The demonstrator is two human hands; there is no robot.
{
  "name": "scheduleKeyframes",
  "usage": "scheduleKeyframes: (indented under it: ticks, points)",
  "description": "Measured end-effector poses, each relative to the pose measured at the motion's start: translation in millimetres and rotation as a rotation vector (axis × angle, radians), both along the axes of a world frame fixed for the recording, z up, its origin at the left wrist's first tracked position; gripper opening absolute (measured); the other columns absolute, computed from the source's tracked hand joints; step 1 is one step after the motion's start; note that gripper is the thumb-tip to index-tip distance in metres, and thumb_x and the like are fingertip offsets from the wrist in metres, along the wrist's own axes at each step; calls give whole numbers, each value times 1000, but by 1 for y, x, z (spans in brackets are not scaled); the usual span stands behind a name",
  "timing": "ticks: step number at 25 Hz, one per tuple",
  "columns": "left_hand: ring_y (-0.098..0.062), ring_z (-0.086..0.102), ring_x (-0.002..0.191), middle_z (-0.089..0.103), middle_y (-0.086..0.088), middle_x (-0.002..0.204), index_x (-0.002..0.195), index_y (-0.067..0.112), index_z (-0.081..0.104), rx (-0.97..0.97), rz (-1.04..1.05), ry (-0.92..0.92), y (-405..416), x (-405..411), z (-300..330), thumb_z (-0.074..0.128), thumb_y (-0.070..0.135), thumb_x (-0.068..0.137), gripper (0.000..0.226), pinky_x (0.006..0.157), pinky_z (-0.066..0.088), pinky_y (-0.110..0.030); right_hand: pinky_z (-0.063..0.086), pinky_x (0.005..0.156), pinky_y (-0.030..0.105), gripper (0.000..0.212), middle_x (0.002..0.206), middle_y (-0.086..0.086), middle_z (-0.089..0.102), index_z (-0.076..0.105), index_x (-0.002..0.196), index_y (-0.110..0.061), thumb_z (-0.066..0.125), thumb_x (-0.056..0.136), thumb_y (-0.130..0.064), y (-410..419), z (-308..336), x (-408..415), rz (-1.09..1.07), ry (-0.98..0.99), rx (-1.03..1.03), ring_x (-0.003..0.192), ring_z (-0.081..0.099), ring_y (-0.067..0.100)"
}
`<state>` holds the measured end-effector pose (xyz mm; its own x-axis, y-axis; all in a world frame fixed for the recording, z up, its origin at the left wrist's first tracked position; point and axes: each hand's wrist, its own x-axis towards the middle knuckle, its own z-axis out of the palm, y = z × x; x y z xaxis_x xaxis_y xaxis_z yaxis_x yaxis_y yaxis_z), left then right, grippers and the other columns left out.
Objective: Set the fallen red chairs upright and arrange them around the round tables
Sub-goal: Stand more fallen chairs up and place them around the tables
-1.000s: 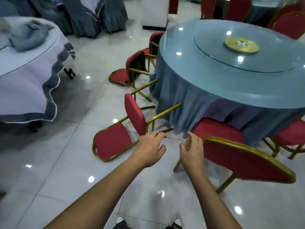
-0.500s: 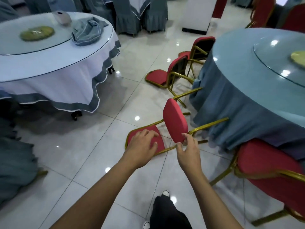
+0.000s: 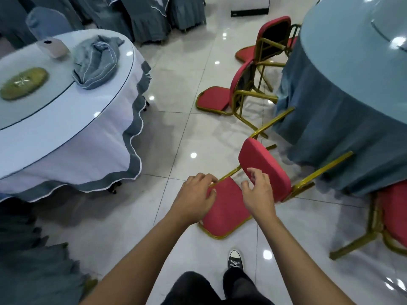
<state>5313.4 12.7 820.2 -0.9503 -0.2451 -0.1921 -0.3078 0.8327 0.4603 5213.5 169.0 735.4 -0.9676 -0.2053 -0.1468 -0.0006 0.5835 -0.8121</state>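
Note:
The nearest fallen red chair [image 3: 226, 208] lies on its back on the tiled floor, its seat cushion [image 3: 266, 166] standing on edge and its gold legs pointing at the blue round table [image 3: 343, 89]. My left hand [image 3: 196, 194] grips the gold side rail of its backrest. My right hand [image 3: 257, 190] hovers at the face of the seat cushion with loosely curled fingers, holding nothing. Two more fallen red chairs [image 3: 215, 97] [image 3: 273, 34] lie farther along the blue table's edge. A red chair [image 3: 394, 212] stands upright at the right.
A white-clothed round table [image 3: 66, 119] stands at the left with a grey cloth bundle [image 3: 94, 60] on it. Grey-covered chairs [image 3: 33, 260] crowd the lower left. My shoe [image 3: 234, 259] is just behind the chair. Open tiled floor runs between the two tables.
I have stepped closer and the view has swung left. My left hand has moved onto the backrest's side rail, and my right hand has risen from the seat's lower edge to its face.

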Motion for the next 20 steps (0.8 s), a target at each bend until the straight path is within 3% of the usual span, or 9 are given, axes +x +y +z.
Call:
scheduleKeyframes:
  ticks: [6, 11, 16, 20]
  points:
    - [-15, 46, 123, 56, 6, 131, 131, 26, 55, 20, -153, -41, -100, -73, -18, 46, 28, 101, 31, 105, 37, -31, 51, 93, 42, 40, 124, 3, 52, 55, 131, -23, 58, 91, -22, -59, -21, -45, -196, -40, 17, 110, 58, 22]
    - [-18, 47, 121, 57, 3, 128, 130, 24, 57, 47, -408, -115, -181, -143, -64, 48, 24, 101, 31, 99, 35, -28, 49, 96, 41, 39, 121, 5, 53, 57, 130, -20, 58, 91, -20, -119, -59, -59, -533, -78, 10, 109, 59, 24]
    - [-13, 47, 116, 54, 7, 129, 131, 25, 56, 107, -651, -237, -245, -154, -167, 51, 22, 99, 33, 101, 38, -28, 49, 94, 37, 35, 123, 4, 53, 55, 130, -22, 57, 95, -23, -191, -149, -6, -782, -296, 39, 112, 58, 19]
    - [-2, 40, 110, 48, 14, 130, 132, 30, 52, 125, -615, -317, -277, -151, -299, 53, 20, 98, 35, 93, 31, -20, 42, 83, 28, 33, 116, 0, 51, 54, 129, -24, 58, 97, -25, -233, -273, 45, -855, -498, 78, 102, 57, 14]
